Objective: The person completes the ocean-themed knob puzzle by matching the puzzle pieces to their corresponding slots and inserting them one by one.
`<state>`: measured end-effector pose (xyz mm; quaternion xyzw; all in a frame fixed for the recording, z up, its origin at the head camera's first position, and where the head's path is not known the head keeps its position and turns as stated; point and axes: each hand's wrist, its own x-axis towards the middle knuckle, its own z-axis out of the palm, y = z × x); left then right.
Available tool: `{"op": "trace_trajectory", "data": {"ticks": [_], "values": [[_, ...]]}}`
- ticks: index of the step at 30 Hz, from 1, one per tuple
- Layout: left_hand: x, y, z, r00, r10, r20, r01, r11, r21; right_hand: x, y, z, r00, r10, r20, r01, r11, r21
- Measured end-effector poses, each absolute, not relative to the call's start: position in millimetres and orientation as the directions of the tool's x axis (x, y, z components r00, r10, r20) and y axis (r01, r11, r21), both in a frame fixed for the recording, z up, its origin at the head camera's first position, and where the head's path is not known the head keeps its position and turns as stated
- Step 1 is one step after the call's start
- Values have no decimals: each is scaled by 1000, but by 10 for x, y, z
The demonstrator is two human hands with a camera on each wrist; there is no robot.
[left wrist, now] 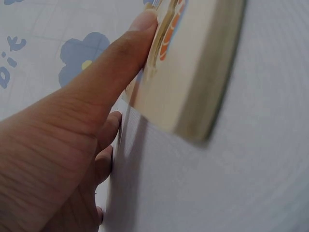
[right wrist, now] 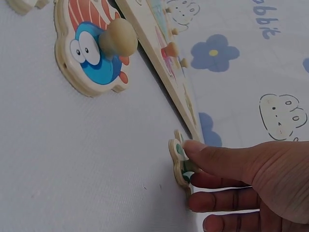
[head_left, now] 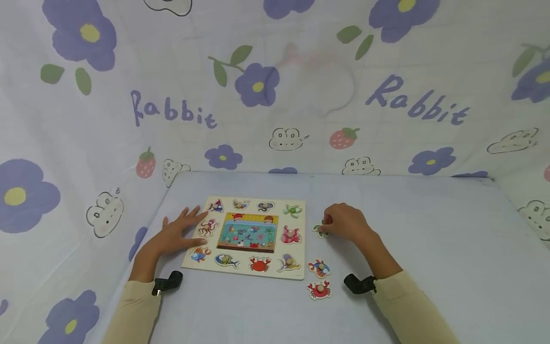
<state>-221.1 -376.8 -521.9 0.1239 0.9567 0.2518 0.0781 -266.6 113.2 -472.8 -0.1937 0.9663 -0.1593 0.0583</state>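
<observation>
The right hand [head_left: 345, 222] pinches a small green puzzle piece [right wrist: 179, 162] lying flat on the tabletop [head_left: 429, 248], just right of the puzzle board [head_left: 296, 274]; its long axis cannot be told. The left hand [head_left: 178, 231] rests with fingers spread straight on the board's left edge.

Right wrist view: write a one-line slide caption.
Right hand pinches a green puzzle piece on the table beside the puzzle board; a fish piece lies nearby.

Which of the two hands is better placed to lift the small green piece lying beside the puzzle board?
Probably the right hand: its fingers already pinch the green piece. The left hand lies flat on the puzzle board.
</observation>
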Motion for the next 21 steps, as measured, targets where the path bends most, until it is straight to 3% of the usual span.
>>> {"op": "trace_trajectory", "data": {"ticks": [21], "values": [[-2208,-3759,-5225,-959,273,-80,200,846,495,-2647,1206,-4577,-928,-371,-16,-351,891,-288]]}}
